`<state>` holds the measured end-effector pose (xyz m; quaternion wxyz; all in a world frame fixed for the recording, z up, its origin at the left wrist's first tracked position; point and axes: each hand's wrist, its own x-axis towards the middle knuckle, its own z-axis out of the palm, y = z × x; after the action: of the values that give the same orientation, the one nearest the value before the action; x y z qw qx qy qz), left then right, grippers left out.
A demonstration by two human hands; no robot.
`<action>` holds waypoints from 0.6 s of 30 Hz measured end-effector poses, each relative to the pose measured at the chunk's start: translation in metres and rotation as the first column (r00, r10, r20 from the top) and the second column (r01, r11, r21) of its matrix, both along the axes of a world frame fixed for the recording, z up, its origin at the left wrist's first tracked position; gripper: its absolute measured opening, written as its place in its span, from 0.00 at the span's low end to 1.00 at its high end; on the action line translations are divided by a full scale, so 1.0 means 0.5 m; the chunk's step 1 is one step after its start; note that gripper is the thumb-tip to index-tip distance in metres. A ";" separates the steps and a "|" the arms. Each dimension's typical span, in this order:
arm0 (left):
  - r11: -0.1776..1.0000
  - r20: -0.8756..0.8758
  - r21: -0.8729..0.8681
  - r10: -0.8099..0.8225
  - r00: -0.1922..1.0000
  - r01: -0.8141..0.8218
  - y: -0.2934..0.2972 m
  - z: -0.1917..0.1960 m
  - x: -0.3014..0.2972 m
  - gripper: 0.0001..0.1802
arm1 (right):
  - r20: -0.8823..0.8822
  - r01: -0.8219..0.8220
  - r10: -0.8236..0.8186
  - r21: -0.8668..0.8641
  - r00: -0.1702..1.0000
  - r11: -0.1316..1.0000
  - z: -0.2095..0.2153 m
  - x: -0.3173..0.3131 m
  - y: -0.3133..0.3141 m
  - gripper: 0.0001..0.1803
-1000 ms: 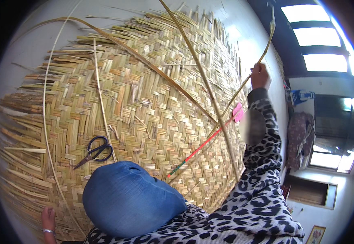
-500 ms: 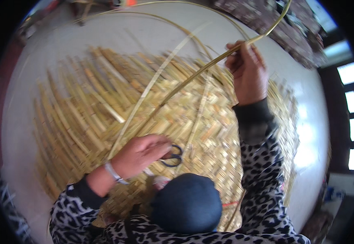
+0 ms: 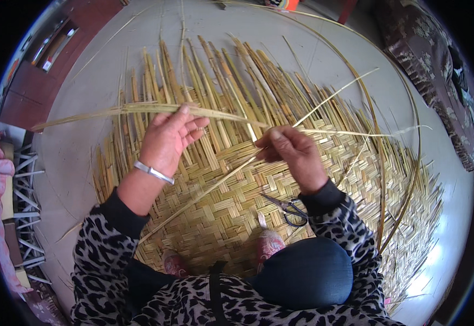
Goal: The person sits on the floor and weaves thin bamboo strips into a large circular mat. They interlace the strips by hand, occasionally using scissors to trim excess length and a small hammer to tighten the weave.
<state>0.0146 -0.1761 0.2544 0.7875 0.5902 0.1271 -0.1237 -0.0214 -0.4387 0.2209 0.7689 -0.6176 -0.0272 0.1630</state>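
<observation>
A flat, pale split reed strip (image 3: 223, 114) stretches roughly level above the woven reed mat (image 3: 209, 212). My left hand (image 3: 163, 138), with a silver bracelet at its wrist, pinches the strip between thumb and fingers. At the strip's right end, the fingers of my right hand (image 3: 298, 157) are closed on it; their tips are partly hidden. Below the right hand, dark-handled scissors (image 3: 292, 211) lie on the mat, blades partly apart. A thin loose strip (image 3: 199, 198) slants across the weave. Unwoven reed ends (image 3: 215, 70) fan out along the mat's far side.
Long bent strips (image 3: 382, 163) arch over the mat's right part. Beyond them stands a seat with a patterned brown cover (image 3: 416, 60). A red-brown cabinet (image 3: 35, 89) is at the far left, with a white-barred rack (image 3: 27, 201) nearer. My pink shoe (image 3: 270, 245) rests on the mat.
My right hand has come down and in from the upper right. My left hand, its fingers stretched low over the mat before, has risen and now pinches a strip. The view has shifted.
</observation>
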 end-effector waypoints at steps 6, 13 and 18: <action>1.000 0.217 0.003 -0.021 0.976 0.021 0.124 0.101 -0.014 0.16 | 0.724 0.363 0.345 -0.627 0.597 0.689 0.060 0.069 0.031 0.13; 0.979 0.280 0.075 0.162 0.946 -0.189 0.265 0.172 -0.109 0.13 | 0.355 -0.272 0.518 -0.553 0.778 0.788 0.112 0.055 0.197 0.16; 0.980 0.280 0.132 0.107 0.954 -0.148 0.269 0.151 -0.155 0.12 | 0.236 -0.459 0.638 -0.520 0.733 0.720 0.166 0.057 0.329 0.17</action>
<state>-0.0630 -0.0417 0.3297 0.7567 0.6503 0.0651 0.0195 0.0071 -0.2743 0.3040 0.5055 -0.7521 -0.3330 0.2607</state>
